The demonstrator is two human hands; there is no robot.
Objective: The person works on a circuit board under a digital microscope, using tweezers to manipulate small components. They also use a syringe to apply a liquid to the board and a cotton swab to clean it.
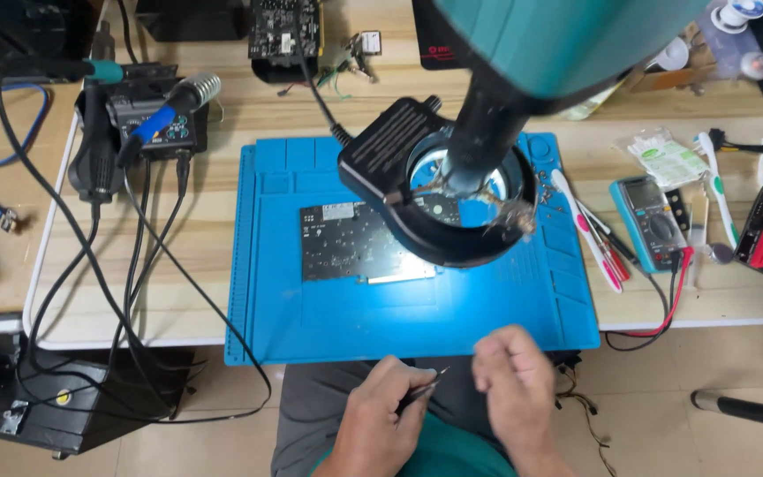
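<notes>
The left hand has its fingers clenched around slim dark metal tweezers, tips pointing at the right hand; that hand's fingers are curled loosely, grasping nothing visible; both sit below the blue silicone mat carrying a dark circuit board on the wooden bench.

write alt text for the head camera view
A person's left hand holds thin metal tweezers beside the closed right hand, below a blue silicone work mat bearing a black circuit board under a round black microscope ring light.
</notes>
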